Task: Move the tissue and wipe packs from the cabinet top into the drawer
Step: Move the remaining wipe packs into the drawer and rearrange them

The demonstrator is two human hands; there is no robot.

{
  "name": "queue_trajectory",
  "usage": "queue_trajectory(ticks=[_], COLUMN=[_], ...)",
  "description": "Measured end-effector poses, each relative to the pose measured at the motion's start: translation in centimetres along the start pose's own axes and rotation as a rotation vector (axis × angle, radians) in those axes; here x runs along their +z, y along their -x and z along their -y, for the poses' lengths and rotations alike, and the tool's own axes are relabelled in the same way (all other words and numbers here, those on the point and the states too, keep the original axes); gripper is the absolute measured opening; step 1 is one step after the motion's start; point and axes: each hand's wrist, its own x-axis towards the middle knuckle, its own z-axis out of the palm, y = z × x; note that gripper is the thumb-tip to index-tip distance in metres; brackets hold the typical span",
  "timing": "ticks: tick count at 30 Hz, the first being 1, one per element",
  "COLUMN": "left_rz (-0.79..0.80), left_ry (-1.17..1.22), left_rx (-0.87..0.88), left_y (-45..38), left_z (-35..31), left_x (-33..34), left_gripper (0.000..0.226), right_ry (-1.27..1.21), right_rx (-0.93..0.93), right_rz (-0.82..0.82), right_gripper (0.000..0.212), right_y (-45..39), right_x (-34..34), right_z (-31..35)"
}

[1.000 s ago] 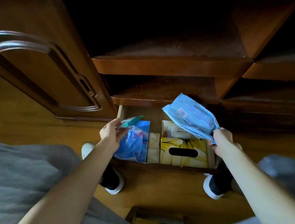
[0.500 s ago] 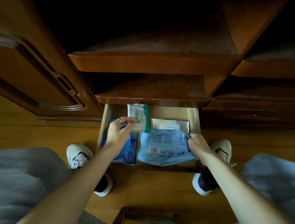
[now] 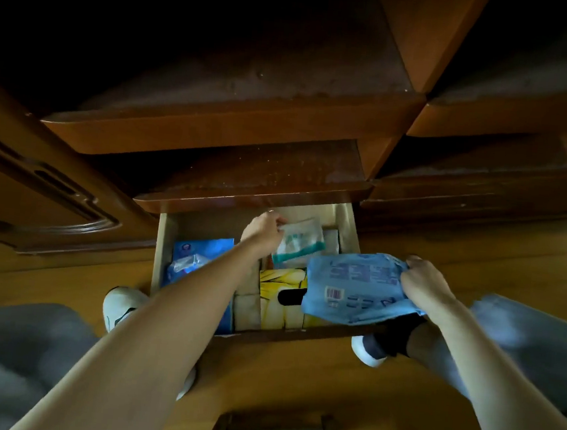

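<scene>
Crinkled pale-blue plastic wipe pack point(image 3: 354, 286) with barcode and printed panels, right of centre, hanging over the front right part of the open light-wood drawer point(image 3: 160, 238), pinched at its right edge by the right hand point(image 3: 421, 285), fingers curled tight on the film. Small flat translucent tissue pack with a teal stripe point(image 3: 298, 243), above and left of the blue pack, over the drawer's rear right, gripped at its upper left corner by the left hand point(image 3: 261, 231); contact with the contents below cannot be told. Glossy yellow cardboard tissue box with a dark oval slot point(image 3: 280, 298) under both, partly covered by the blue pack. Row of squat beige paper-wrapped packets point(image 3: 246, 309) just left of the box, along the drawer's middle. Shiny blue plastic bag with a clear crumpled window point(image 3: 196, 258) in the drawer's left side, partly behind the left forearm. Dark reddish-brown polished wooden cabinet shelves point(image 3: 233, 142) with rounded edges across the upper frame, surface dusty and speckled. Carved wooden door panel point(image 3: 37, 186) at left. White shoes point(image 3: 120, 305) on the amber wooden floor point(image 3: 278, 379) below the drawer front.
</scene>
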Motion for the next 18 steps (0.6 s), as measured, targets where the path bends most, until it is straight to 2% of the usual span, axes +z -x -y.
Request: queue_trajectory(ticks=[2,4,7,10,13,16,18], left_rz=[0.077,0.148,0.347,0.433,0.468,0.488,0.500], left_ry=[-0.380,-0.622,-0.570,-0.557,-0.460,-0.478,-0.476], left_rx=[0.065,0.128,0.050,0.010,-0.062,-0.024,0.016], left_y=[-1.4,-2.4,-3.5,-4.5,-5.3,-5.7,-5.2], left_z=[-0.9,-1.9,-3.4,-4.1,-4.5,-4.6,-4.7], left_x=[1.2,2.6,4.3,5.0,4.6,4.1,3.9], left_gripper=[0.037,0.037,0.057,0.073,0.059,0.048,0.040], right_ry=[-0.057,-0.071,0.007,0.031,0.012,-0.054,-0.005], right_rx=[0.041,0.069,0.036,-0.005,-0.011,-0.001,-0.040], right_rz=[0.004,0.020,0.024,0.013,0.035,0.047,0.039], right_gripper=[0.033,0.032,0.032,0.031,0.027,0.021,0.018], right_y=[-0.3,-0.8,-1.9,-2.7,-2.5,-1.8,-1.0], right_x=[0.4,0.7,0.7,0.7,0.9,1.1,1.1], right_z=[-1.0,-1.3,-1.2,-0.7,0.5,1.4,1.8])
